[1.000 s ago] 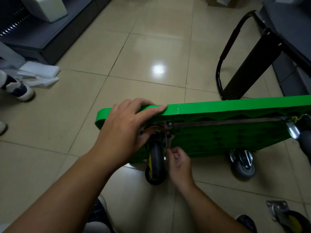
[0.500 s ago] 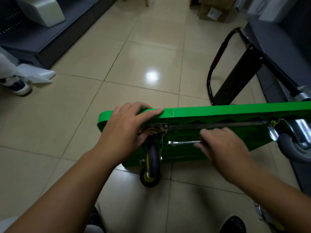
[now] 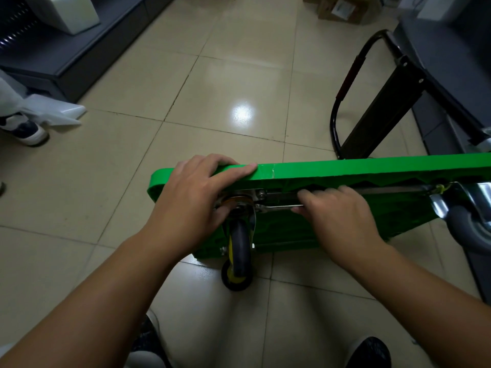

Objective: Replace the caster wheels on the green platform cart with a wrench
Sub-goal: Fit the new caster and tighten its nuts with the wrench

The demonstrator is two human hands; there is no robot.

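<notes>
Left hand point(image 3: 191, 205) curls over cart point(image 3: 345, 169) rim — thumb by caster point(image 3: 239, 248); right hand point(image 3: 338, 216) grips wrench point(image 3: 279, 207) (head beyond its fingertips)

Beige glossy floor tiles point(image 3: 132, 181) show one bright light reflection. A dark grey low cabinet point(image 3: 79, 49) stands at upper left and carries a white rounded housing point(image 3: 69, 11). A white-and-navy shoe point(image 3: 24, 130) touches crumpled white plastic sheeting point(image 3: 55, 112). Brown cardboard boxes point(image 3: 342, 9) sit at the top edge.
</notes>
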